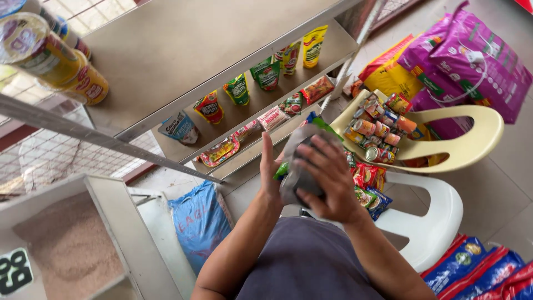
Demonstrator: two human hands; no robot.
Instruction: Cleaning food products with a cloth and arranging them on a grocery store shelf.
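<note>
Between my two hands, just in front of my chest, sits one grey cloth point(300, 166), soft and crumpled, bunched around something green point(281, 170) that pokes out at its left edge; I cannot tell what that green thing is. My right hand point(328, 180) is spread over the cloth, fingers curled down across its dark folds and pressing it, so it grips the bundle from the front. My left hand point(270, 169) stands nearly flat and upright, fingers straight, palm against the bundle's left side, touching rather than clasping. Just beyond the cloth is a pale yellow plastic chair point(472, 141), smooth and curved, its seat heaped with small round tins point(377, 130), too many and too jumbled to count; it rests on a white plastic chair point(438, 216). Several glossy snack packets point(369, 186) lie between my hand and the chairs. Farther up, a grey metal shelf point(222, 50) holds about ten shiny pouches point(239, 89) in a slanted row, green, red and yellow. Two big purple sacks point(477, 55) lean at the top right, one blue woven sack point(200, 222) stands at the lower left beside a bin of pale grain point(72, 244), and two yellow cans point(55, 61) loom at the top left.
</note>
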